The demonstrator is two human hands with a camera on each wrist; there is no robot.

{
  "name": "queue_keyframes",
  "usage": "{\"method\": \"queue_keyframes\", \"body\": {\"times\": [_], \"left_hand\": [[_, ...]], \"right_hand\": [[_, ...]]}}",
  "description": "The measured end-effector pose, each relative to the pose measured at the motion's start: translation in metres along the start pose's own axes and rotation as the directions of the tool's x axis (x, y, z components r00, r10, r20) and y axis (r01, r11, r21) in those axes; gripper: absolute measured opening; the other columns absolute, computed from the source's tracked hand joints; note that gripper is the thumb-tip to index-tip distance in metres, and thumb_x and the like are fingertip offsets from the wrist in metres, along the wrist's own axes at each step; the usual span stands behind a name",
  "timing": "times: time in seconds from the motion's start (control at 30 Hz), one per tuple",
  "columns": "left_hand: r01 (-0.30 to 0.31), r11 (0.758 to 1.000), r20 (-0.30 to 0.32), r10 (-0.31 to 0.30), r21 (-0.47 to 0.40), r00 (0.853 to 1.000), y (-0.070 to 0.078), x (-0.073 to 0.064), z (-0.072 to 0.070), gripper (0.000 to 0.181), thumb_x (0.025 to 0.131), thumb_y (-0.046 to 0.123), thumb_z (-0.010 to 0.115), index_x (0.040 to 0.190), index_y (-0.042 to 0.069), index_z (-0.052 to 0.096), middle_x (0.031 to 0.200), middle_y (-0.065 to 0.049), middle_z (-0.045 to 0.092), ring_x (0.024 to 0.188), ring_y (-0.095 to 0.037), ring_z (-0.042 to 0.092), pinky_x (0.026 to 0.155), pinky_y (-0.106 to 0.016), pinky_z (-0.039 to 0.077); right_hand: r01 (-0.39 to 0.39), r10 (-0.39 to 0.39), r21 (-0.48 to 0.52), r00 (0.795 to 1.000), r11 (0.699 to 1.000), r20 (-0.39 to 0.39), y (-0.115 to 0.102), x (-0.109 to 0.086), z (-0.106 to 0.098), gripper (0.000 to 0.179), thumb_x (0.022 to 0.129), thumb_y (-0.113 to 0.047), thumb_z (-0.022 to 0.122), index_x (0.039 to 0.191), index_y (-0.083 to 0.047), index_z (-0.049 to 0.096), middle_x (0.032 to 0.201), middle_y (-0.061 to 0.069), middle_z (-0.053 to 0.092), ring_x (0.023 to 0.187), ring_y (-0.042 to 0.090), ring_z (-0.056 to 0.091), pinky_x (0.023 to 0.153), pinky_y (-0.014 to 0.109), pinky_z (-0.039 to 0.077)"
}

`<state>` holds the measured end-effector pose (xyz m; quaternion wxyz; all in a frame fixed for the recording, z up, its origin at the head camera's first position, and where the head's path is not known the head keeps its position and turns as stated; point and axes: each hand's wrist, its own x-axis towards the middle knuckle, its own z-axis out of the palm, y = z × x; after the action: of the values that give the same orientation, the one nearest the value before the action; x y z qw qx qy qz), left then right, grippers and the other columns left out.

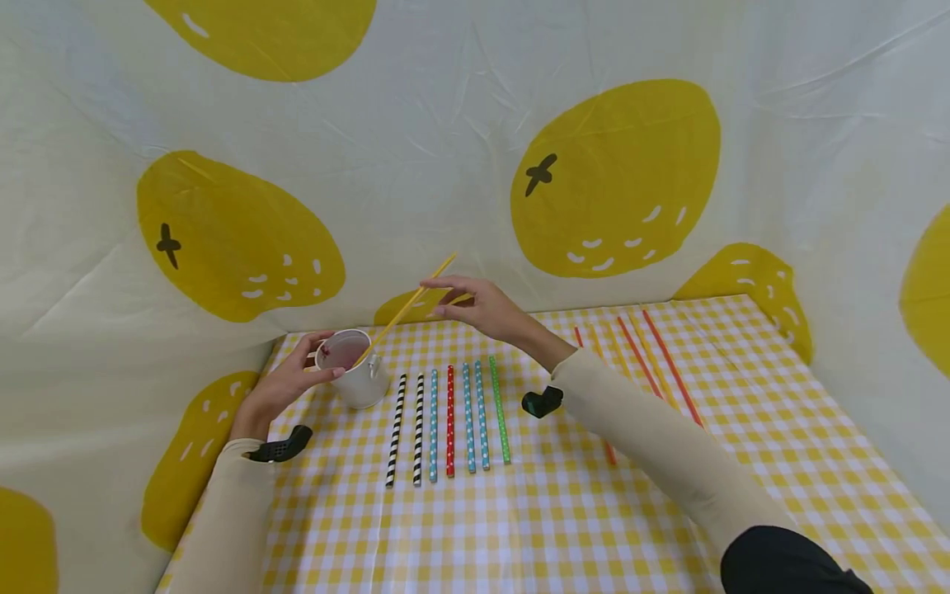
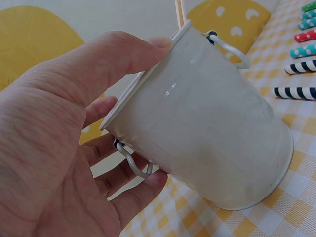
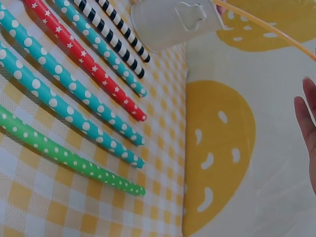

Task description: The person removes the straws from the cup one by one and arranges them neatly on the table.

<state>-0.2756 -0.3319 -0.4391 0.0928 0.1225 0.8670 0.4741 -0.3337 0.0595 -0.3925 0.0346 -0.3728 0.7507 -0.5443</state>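
Observation:
A white metal bucket with small side handles stands at the table's back left. My left hand grips its rim, thumb over the near edge; in the left wrist view the fingers curl round the far side by a handle. My right hand is raised to the right of the bucket. Its fingertips hold a thin yellow straw near the upper end. The straw slants down through the bucket's mouth, its lower part inside. In the right wrist view the point of grip is out of frame.
Patterned straws lie in a row right of the bucket: black-striped, blue dotted, red and green. Several plain orange-red straws and yellow straws lie farther right. A fruit-print cloth hangs behind the checked table.

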Motion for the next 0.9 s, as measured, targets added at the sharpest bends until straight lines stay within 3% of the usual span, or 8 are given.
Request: {"method": "queue_keyframes", "body": {"times": [0.2,0.4,0.63,0.9], "left_hand": [[-0.003,1.0,-0.001,0.003,0.004,1.0,0.0,0.0,0.001,0.074,0.1,0.025,0.067,0.159,0.016,0.024,0.158,-0.018,0.027,0.143,-0.046,0.031,0.104,-0.054,0.038],[-0.005,1.0,-0.001,0.005,0.018,1.0,0.001,0.001,0.0,0.073,0.1,0.025,0.067,0.158,0.014,0.024,0.158,-0.019,0.026,0.143,-0.047,0.029,0.104,-0.056,0.037],[-0.004,1.0,-0.008,0.005,0.024,1.0,0.0,0.001,0.001,0.072,0.1,0.025,0.067,0.157,0.013,0.025,0.155,-0.02,0.029,0.14,-0.047,0.033,0.101,-0.05,0.04],[-0.007,1.0,-0.008,0.007,0.021,1.0,0.0,-0.001,0.0,0.073,0.1,0.025,0.068,0.157,0.013,0.025,0.157,-0.02,0.028,0.141,-0.049,0.031,0.103,-0.054,0.039]], "right_hand": [[-0.001,0.003,0.028,0.998,1.0,-0.063,-0.004,-0.006,-0.014,0.043,0.101,-0.022,0.066,0.143,-0.026,0.06,0.147,-0.007,0.053,0.117,0.019,0.06,0.093,0.042,0.053],[0.007,0.0,0.045,0.99,0.999,-0.14,-0.012,-0.015,-0.028,0.039,0.101,-0.014,0.065,0.14,-0.013,0.062,0.145,0.001,0.056,0.116,0.026,0.06,0.095,0.05,0.052],[0.038,-0.033,0.026,0.984,0.999,-0.176,-0.025,-0.031,-0.042,0.031,0.1,-0.007,0.064,0.13,-0.001,0.065,0.135,0.015,0.062,0.113,0.034,0.062,0.092,0.039,0.054],[0.007,0.002,0.039,0.974,0.999,-0.227,0.006,-0.04,-0.058,0.025,0.099,-0.007,0.066,0.123,0.0,0.066,0.128,0.016,0.062,0.113,0.038,0.061,0.088,0.032,0.051]]}}
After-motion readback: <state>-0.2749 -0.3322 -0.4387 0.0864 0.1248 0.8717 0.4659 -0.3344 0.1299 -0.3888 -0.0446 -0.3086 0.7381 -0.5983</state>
